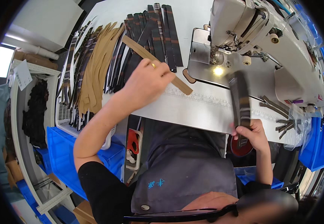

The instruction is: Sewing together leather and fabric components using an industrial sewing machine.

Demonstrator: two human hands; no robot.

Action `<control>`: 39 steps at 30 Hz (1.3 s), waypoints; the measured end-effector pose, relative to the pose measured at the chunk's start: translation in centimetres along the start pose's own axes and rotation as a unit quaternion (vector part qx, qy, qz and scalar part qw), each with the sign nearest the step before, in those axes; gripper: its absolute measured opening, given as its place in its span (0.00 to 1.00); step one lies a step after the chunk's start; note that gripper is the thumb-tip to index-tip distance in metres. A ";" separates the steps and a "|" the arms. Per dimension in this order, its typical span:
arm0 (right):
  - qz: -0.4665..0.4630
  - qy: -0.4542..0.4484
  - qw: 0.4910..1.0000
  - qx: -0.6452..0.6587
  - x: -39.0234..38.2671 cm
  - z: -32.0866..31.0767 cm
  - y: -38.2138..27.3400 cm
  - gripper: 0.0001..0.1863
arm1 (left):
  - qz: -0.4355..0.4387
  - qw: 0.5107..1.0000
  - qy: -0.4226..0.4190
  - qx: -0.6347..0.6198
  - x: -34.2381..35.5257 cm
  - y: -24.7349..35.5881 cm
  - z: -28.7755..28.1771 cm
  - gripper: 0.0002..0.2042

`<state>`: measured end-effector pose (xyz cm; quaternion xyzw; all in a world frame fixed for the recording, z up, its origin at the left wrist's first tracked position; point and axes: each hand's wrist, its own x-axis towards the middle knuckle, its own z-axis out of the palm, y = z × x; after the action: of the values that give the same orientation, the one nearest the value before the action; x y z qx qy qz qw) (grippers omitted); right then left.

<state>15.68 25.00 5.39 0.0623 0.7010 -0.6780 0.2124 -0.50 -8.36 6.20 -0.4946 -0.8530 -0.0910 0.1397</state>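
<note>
My left hand, with a ring on one finger, is closed on a tan fabric strip above the white table. The strip sticks out on both sides of the fist, slanting down to the right. Lower right, at the table's front edge, my right hand pinches the bottom of a dark patterned fabric strip. This piece stands up from the fingers, its top blurred; whether it is one layer or several I cannot tell. Left of the left hand lie tan strips beside dark striped strips.
A white sewing machine with a lit needle area stands at the right. A printed ruler scale runs along the table front. Short dark strips and a clear plastic bag lie far right. A blue bin sits lower left.
</note>
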 end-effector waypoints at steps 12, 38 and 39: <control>-0.059 0.188 0.974 0.114 3.0 2.0 0.2 0.36 | 0.136 0.964 0.109 -0.201 -1.4 8.5 2.3 0.09; -0.370 0.080 0.719 -0.583 9.6 -2.7 0.4 0.33 | -0.098 0.994 -0.003 -0.045 2.3 6.9 7.4 0.32; -0.371 0.093 0.724 -0.574 8.9 -1.9 0.7 0.35 | -0.099 0.994 -0.003 -0.044 2.8 6.4 7.5 0.32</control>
<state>7.51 25.08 1.32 -0.2736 0.9396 -0.1613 -0.1272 2.61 -0.74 0.10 -0.4135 -0.8935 -0.1405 0.1052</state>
